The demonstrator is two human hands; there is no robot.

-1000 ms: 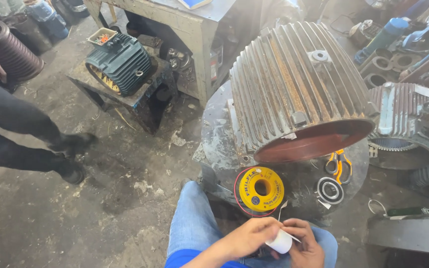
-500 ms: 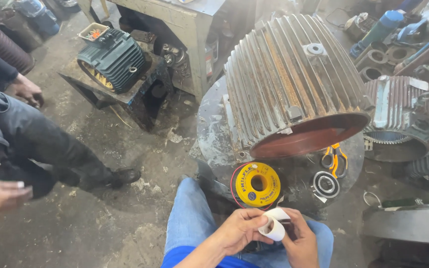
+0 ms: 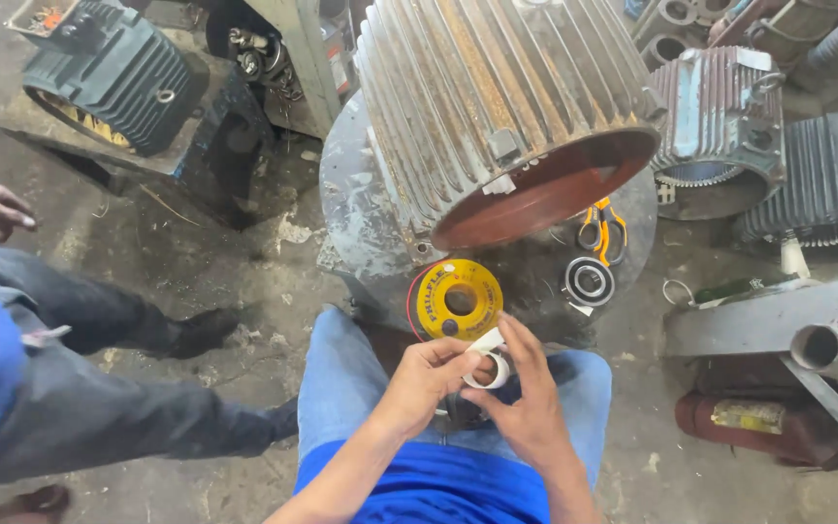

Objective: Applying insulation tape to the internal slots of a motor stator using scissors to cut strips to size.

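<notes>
Left hand (image 3: pixel 426 374) and right hand (image 3: pixel 526 398) both pinching a small white tape roll (image 3: pixel 488 367), hole facing up toward camera, loose end pointing upward, glossy yellow spool (image 3: pixel 457 300) lying flat just beyond the fingertips

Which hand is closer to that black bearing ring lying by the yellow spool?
The right hand. It sits below and slightly left of the black bearing ring, fingers on the small white tape roll. The left hand grips the same roll from farther left, beneath the yellow spool.
</notes>
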